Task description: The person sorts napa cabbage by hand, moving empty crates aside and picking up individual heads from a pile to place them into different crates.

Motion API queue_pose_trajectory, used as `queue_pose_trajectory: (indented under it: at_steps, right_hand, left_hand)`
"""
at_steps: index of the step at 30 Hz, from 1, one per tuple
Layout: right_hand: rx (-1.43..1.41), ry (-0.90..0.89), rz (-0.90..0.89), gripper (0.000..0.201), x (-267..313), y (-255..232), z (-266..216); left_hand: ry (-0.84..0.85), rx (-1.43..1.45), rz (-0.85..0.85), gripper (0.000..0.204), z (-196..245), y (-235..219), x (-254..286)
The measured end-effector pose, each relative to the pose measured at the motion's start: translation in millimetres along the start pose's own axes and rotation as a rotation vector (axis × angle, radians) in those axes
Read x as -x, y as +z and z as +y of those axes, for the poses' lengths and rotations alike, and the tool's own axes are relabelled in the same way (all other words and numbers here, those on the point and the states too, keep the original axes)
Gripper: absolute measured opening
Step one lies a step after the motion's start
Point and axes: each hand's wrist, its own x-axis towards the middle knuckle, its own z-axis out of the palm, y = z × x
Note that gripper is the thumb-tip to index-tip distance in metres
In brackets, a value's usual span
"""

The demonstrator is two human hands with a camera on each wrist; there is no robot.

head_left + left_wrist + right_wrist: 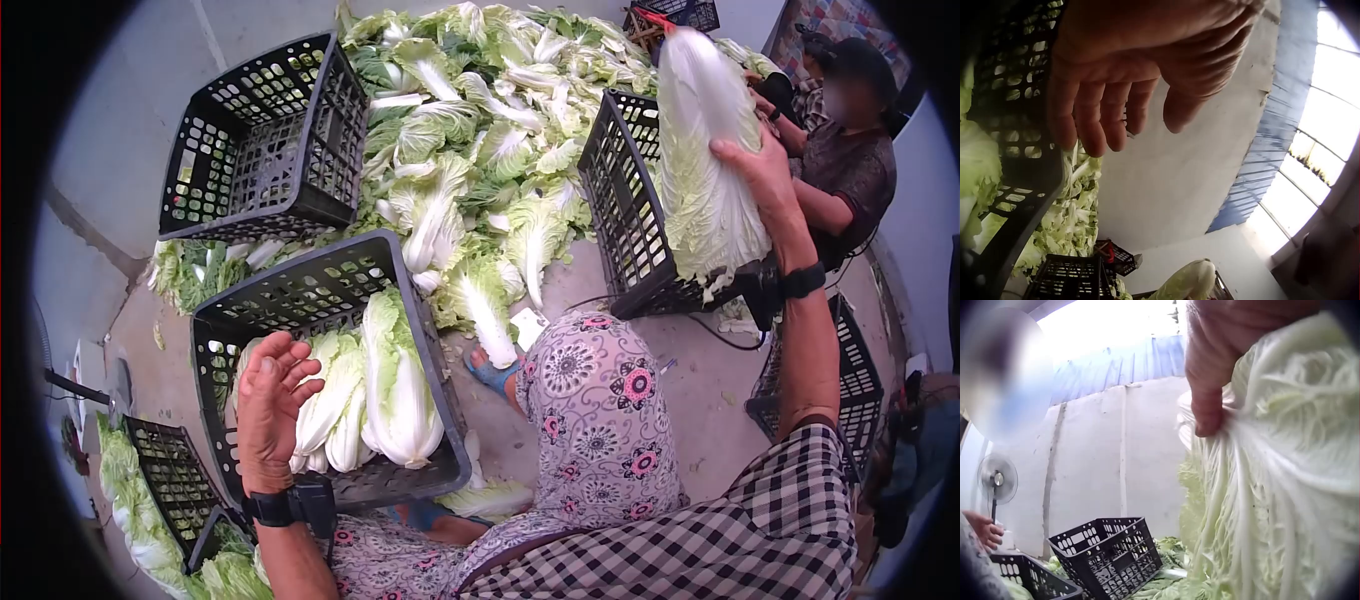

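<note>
Head view, clock face centred on the frame. Right hand (pixel 765 178) at 2 o'clock: grips the lifted cabbage (pixel 708 150), thumb pressed on its near face; the other fingers are largely hidden. Cabbage held upright, white base up, leaf tips down, overlapping the right crate (pixel 622 180) in view; contact between them cannot be told. Left hand (pixel 275 400) at 8 o'clock: fingers relaxed, slightly apart and a little bent, grasping nothing; located over the near crate (pixel 442 385), beside the cabbages (pixel 395 385) lying in it. Upper crate (pixel 335 130), tilted, at 10 o'clock. Leaf heap (pixel 480 130) at 12 o'clock, spread between the upper and right crates. Second person (pixel 845 175), dark cap, at 2 o'clock, beyond the right hand. Right wrist view: standing fan (pixel 997 479) at 9 o'clock, near a pale wall (pixel 1091 456).
</note>
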Motion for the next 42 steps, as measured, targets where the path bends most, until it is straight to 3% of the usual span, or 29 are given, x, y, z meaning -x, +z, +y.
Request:
queue_pose_trajectory:
  at_steps: [2, 5, 7, 8, 9, 12, 13, 14, 17, 20, 23, 24, 25, 27, 29, 31, 35, 40, 42]
  right_hand:
    - [0.048, 0.116, 0.034, 0.056, -8.0, -17.8, 39.3]
    - [0.36, 0.023, 0.12, 0.047, -19.8, -35.4, 88.5]
    - [0.441, 0.026, 0.082, 0.042, -28.2, -42.2, 105.0]
    - [0.569, 0.052, 0.063, 0.043, -40.9, -51.0, 121.6]
    - [0.498, 0.03, 0.039, 0.044, -43.0, -48.6, 124.0]
    - [0.639, 0.105, -0.011, 0.054, -76.1, -57.5, 158.7]
    - [0.579, 0.06, -0.101, 0.053, -94.5, -71.7, 186.7]
    - [0.6, 0.095, -0.138, 0.054, -96.9, -68.0, 185.5]
    - [0.789, 0.181, -0.047, 0.059, -102.6, -65.4, 195.1]
    - [0.83, 0.088, -0.056, 0.06, -106.9, -85.9, 244.5]
    - [0.604, 0.275, -0.435, 0.058, -109.1, -92.8, 276.6]
    - [0.653, 0.385, -0.489, 0.054, -85.7, -61.6, 222.8]
    - [0.642, 0.385, -0.509, 0.054, -73.9, -38.5, 192.5]
    - [0.617, 0.387, -0.544, 0.054, -67.9, -9.7, 164.7]
    - [0.537, 0.205, -0.483, 0.054, -69.2, 7.1, 157.2]
    - [0.522, 0.019, -0.483, 0.054, -61.8, 43.6, 112.1]
    - [0.467, -0.138, -0.578, 0.054, -76.3, 93.1, 81.6]
    - [0.321, -0.298, -0.751, 0.047, -48.5, 180.6, -9.8]
    - [0.393, -0.453, -0.79, 0.042, -31.5, 214.5, -51.6]
  left_hand:
    - [-0.018, -0.005, -0.004, 0.039, -2.8, 1.1, -1.3]
    - [-0.037, -0.013, -0.005, 0.039, -5.9, 0.4, -5.1]
    - [-0.047, -0.016, 0.032, 0.039, -7.2, -4.6, -8.0]
    - [-0.043, -0.016, 0.032, 0.04, -7.0, -8.7, -8.4]
    - [-0.038, -0.015, 0.037, 0.04, -7.0, -12.0, -11.6]
    - [-0.041, -0.019, 0.074, 0.04, -7.9, -26.7, -22.0]
    - [-0.045, -0.019, 0.088, 0.039, -8.3, -29.9, -25.7]
    - [-0.049, -0.034, 0.112, 0.037, -9.4, -32.2, -28.2]
    - [-0.095, -0.053, 0.174, 0.034, -13.5, -44.9, -29.6]
    - [-0.107, -0.223, 0.222, 0.032, -15.7, -53.1, -29.2]
    - [-0.162, -0.437, 0.199, 0.04, -31.4, -52.4, -26.7]
    - [-0.195, -0.506, 0.156, 0.042, -43.3, -52.5, -25.8]
    - [-0.228, -0.577, 0.111, 0.045, -54.4, -51.0, -24.6]
    - [-0.36, -0.805, -0.026, 0.055, -78.6, -48.6, -20.0]
    - [-0.393, -1.007, -0.148, 0.067, -95.5, -43.7, -11.1]
    - [-0.385, -1.049, -0.206, 0.074, -100.8, -37.1, -4.6]
    - [-0.482, -1.047, -0.19, 0.082, -90.2, -28.3, -2.4]
    - [-0.627, -0.948, -0.217, 0.095, -94.2, -33.6, 4.6]
    - [-0.656, -0.947, -0.245, 0.102, -86.2, -24.5, 6.4]
